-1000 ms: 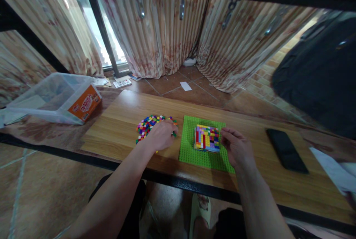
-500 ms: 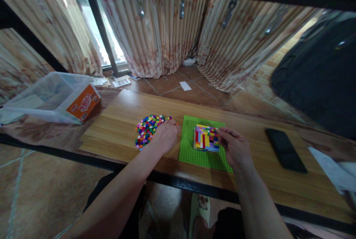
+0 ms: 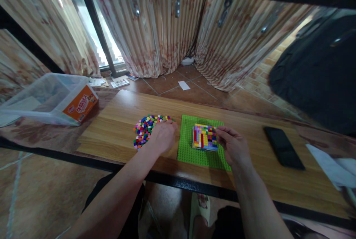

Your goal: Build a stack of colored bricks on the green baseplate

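Note:
A pile of small coloured toy bricks (image 3: 143,129) lies on the wooden board. Over its right side is my left hand (image 3: 162,135), its fingers bent down and drawn together; what they hold, if anything, is hidden. To the right, a green baseplate (image 3: 185,150) carries a rectangular block of multicoloured bricks (image 3: 204,137), built several layers high with a patterned top. My right hand (image 3: 235,146) is beside the block's right edge, over the baseplate. Its thumb and fingers are pinched together at the block's upper right corner, and anything between them is too small to make out.
A clear plastic box (image 3: 50,98) with an orange label stands at the left. A black phone (image 3: 283,148) lies on the board (image 3: 111,120) to the right, with white paper (image 3: 324,164) beyond it. A dark metal edge (image 3: 178,183) runs along the front.
My left hand has shifted slightly over the right side of the pile, its fingers drawing in. The right hand stays pinched beside the block. The whole view has drifted a little.

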{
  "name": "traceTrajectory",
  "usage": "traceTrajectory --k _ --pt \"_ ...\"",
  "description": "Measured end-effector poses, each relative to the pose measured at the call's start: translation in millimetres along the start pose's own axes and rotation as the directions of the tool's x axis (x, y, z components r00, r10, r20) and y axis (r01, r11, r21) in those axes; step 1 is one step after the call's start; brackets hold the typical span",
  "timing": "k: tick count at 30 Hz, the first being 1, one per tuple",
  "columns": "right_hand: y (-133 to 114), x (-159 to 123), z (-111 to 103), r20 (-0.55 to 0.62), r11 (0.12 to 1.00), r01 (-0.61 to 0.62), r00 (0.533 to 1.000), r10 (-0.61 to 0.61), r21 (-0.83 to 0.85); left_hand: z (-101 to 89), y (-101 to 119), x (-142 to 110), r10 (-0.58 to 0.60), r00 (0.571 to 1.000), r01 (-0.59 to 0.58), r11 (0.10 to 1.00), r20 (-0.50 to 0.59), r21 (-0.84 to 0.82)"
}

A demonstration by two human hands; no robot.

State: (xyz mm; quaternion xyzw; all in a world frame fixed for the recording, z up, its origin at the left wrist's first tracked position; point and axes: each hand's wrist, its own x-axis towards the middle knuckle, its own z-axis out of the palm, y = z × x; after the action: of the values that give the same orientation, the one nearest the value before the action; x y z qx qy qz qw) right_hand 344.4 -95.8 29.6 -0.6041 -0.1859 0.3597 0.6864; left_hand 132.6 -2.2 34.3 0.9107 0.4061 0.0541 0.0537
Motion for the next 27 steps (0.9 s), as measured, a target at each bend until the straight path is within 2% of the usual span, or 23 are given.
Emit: traceTrajectory --k 6,14,18,23,27 --pt "-1 0 1 -0.021 0.999 -0.036 0.999 0.037 0.01 -0.8 -2 0 -0.01 1.0 0.011 1.0 0.027 -0.008" --pt "0 0 1 -0.013 1.0 -0.019 1.0 0.019 -0.002 -0.8 -3 2 0.02 1.0 -0.02 0.998 0.007 -0.054" --pt "2 1 0 0.01 1.0 0.015 1.0 -0.015 -0.017 -1.0 0 4 0.028 0.997 -0.043 0.97 -0.066 -0.239" --pt "1 1 2 0.016 1.0 0.021 1.0 -0.021 -0.02 3.8 12 7 0.055 0.968 -0.178 0.839 -0.245 -0.515" --pt "1 0 3 -0.004 0.999 0.011 1.0 -0.011 -0.03 9.7 27 10 0.056 0.945 -0.25 0.757 -0.322 -0.604"
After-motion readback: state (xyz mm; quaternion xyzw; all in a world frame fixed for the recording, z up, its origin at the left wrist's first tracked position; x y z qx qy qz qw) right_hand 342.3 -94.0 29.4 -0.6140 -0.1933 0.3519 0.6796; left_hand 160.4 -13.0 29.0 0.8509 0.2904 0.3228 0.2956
